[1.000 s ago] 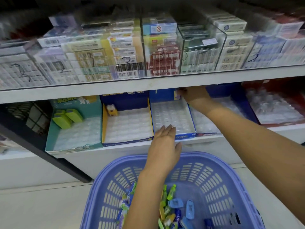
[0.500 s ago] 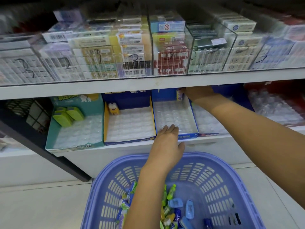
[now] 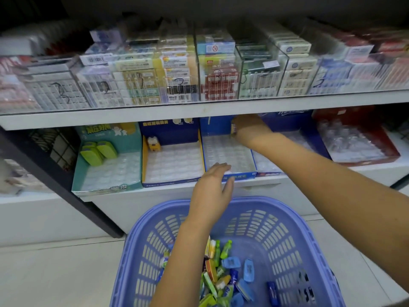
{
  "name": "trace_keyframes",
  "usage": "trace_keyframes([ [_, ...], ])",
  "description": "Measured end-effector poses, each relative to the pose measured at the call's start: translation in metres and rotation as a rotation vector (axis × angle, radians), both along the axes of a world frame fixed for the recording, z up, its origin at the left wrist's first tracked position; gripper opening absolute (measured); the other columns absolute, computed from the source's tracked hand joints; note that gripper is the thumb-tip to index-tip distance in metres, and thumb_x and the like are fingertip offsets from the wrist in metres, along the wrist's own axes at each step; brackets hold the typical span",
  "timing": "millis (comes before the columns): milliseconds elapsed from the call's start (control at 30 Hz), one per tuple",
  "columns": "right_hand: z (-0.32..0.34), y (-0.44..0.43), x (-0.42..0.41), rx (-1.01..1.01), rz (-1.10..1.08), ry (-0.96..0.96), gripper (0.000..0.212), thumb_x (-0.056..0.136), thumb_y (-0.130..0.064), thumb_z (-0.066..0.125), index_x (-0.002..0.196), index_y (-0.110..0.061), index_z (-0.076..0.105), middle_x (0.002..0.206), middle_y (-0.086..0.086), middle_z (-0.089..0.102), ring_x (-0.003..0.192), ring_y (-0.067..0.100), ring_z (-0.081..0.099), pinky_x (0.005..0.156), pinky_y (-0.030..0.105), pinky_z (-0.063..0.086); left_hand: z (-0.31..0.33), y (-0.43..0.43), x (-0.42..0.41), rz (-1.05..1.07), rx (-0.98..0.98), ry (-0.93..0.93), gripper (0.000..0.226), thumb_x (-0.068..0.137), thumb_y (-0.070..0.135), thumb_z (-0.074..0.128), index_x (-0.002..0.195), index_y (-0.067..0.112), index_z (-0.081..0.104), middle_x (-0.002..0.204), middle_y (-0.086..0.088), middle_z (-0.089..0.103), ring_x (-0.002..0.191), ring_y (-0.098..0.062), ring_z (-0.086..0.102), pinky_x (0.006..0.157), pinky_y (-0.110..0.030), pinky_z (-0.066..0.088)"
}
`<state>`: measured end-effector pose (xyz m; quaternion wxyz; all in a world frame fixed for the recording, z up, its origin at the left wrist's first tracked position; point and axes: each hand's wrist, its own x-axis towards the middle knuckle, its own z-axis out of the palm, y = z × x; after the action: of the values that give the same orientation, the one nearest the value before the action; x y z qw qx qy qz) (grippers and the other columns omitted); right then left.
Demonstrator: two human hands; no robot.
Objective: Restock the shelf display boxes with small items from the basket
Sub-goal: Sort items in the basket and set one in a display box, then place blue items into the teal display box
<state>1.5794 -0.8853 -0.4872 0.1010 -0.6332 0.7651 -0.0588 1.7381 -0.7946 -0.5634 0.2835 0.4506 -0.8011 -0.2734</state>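
I'm in the placing step. My right hand (image 3: 250, 127) is reached deep under the upper shelf to the back of the blue display box (image 3: 241, 175), and its fingers are curled round a small packet (image 3: 233, 129). Only the packet's edge shows past the knuckles, so I can't read what it is. It sits at the rear row of the box's clear moulded tray, right at the back wall. I can't tell whether it is already seated.

My left hand (image 3: 213, 185) holds nothing. Its fingers are straight and lie on the front lip of the same box, which I judge is there to steady the box.

The lilac basket (image 3: 276, 203) sits below the shelf in front of me. It holds a heap of loose items (image 3: 221, 271), green, yellow and blue packs.

The task looks barely begun. The blue box's tray looks empty apart from this packet, the yellow-sided box (image 3: 144, 160) beside it has one piece at the back, and the teal box (image 3: 106, 189) has only two green packs (image 3: 97, 151).

Next I'd press the packet into a rear pocket and let go. Then I'd draw the arm out low, because the shelf edge is close above the wrist. After that I'd go down into the basket for a matching blue pack rather than a green one.
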Motion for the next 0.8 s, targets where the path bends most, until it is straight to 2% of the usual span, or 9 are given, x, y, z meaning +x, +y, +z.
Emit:
trace_keyframes([
  [100, -0.007, 0.059, 0.014, -0.116, 0.130, -0.064, 0.019, 0.086, -0.024, 0.062, 0.097, -0.008, 0.065, 0.091, 0.007, 0.063, 0.083, 0.019, 0.056, 0.067, 0.023, 0.038, -0.015, 0.012, 0.011, 0.078, -0.058, 0.103, 0.016, 0.094, 0.026, 0.051, 0.098, 0.017, 0.065, 0.094, 0.002, 0.067, 0.085, -0.013, 0.061, 0.074, -0.029, 0.049],
  [167, -0.028, 0.100, 0.023, 0.046, 0.197, -0.171, 0.018, 0.080, -0.031, 0.069, 0.086, -0.015, 0.069, 0.084, 0.001, 0.067, 0.076, 0.013, 0.056, 0.063, 0.020, 0.035, -0.035, 0.016, 0.017, 0.049, 0.062, -0.042, 0.016, 0.092, 0.024, 0.053, 0.089, 0.013, 0.064, 0.081, -0.005, 0.068, 0.075, -0.023, 0.062, 0.066, -0.036, 0.049],
  [333, -0.137, 0.149, 0.043, 0.635, 0.199, -0.018, 0.034, 0.085, -0.026, 0.066, 0.112, -0.006, 0.065, 0.113, 0.013, 0.066, 0.103, 0.026, 0.062, 0.085, 0.031, 0.049, -0.109, 0.047, 0.026, -0.130, 0.387, -0.477, 0.022, 0.091, 0.017, 0.049, 0.098, 0.008, 0.068, 0.099, -0.016, 0.070, 0.096, -0.032, 0.064, 0.076, -0.037, 0.049],
  [433, -0.195, 0.170, 0.036, 0.835, 0.096, -0.028, 0.027, 0.093, -0.023, 0.055, 0.115, -0.006, 0.058, 0.124, 0.013, 0.054, 0.103, 0.023, 0.058, 0.084, 0.027, 0.048, -0.147, 0.067, 0.028, -0.185, 0.523, -0.552, 0.033, 0.095, 0.011, 0.047, 0.126, 0.011, 0.058, 0.122, -0.015, 0.061, 0.110, -0.031, 0.058, 0.088, -0.038, 0.049],
  [500, -0.224, 0.185, 0.029, 0.961, -0.002, -0.092, 0.032, 0.099, -0.020, 0.045, 0.127, -0.006, 0.049, 0.127, 0.015, 0.045, 0.105, 0.025, 0.053, 0.085, 0.027, 0.045, -0.164, 0.075, 0.026, -0.203, 0.538, -0.577, 0.039, 0.093, 0.007, 0.049, 0.132, 0.012, 0.053, 0.127, -0.015, 0.057, 0.111, -0.032, 0.056, 0.089, -0.040, 0.049],
  [567, -0.245, 0.193, 0.026, 0.958, -0.064, -0.131, 0.053, 0.100, -0.023, 0.041, 0.143, 0.003, 0.025, 0.140, 0.018, 0.037, 0.122, 0.029, 0.045, 0.099, 0.032, 0.039, -0.177, 0.079, 0.023, -0.212, 0.525, -0.564, 0.038, 0.091, 0.006, 0.050, 0.128, 0.012, 0.055, 0.124, -0.015, 0.058, 0.108, -0.032, 0.056, 0.089, -0.041, 0.049],
  [633, -0.257, 0.192, 0.027, 0.967, -0.093, -0.143, 0.062, 0.100, -0.028, 0.040, 0.148, -0.001, 0.011, 0.152, 0.016, 0.023, 0.134, 0.030, 0.035, 0.109, 0.035, 0.032, -0.188, 0.080, 0.021, -0.232, 0.499, -0.568, 0.042, 0.089, 0.005, 0.050, 0.130, 0.013, 0.053, 0.127, -0.015, 0.055, 0.112, -0.032, 0.053, 0.093, -0.041, 0.047],
  [733, -0.278, 0.191, 0.029, 0.895, -0.176, -0.185, 0.061, 0.100, -0.027, 0.041, 0.149, -0.005, 0.013, 0.153, 0.017, 0.021, 0.136, 0.032, 0.033, 0.110, 0.036, 0.032, -0.203, 0.078, 0.014, -0.210, 0.517, -0.603, 0.052, 0.086, -0.001, 0.048, 0.135, 0.016, 0.048, 0.136, -0.014, 0.045, 0.120, -0.033, 0.047, 0.098, -0.044, 0.043],
  [800, -0.284, 0.199, 0.025, 0.803, -0.203, -0.170, 0.059, 0.094, -0.023, 0.050, 0.143, -0.001, 0.025, 0.144, 0.021, 0.035, 0.129, 0.034, 0.041, 0.103, 0.037, 0.039, -0.211, 0.077, 0.007, -0.171, 0.512, -0.636, 0.052, 0.084, -0.001, 0.049, 0.133, 0.015, 0.047, 0.140, -0.012, 0.038, 0.120, -0.032, 0.048, 0.100, -0.042, 0.042],
])
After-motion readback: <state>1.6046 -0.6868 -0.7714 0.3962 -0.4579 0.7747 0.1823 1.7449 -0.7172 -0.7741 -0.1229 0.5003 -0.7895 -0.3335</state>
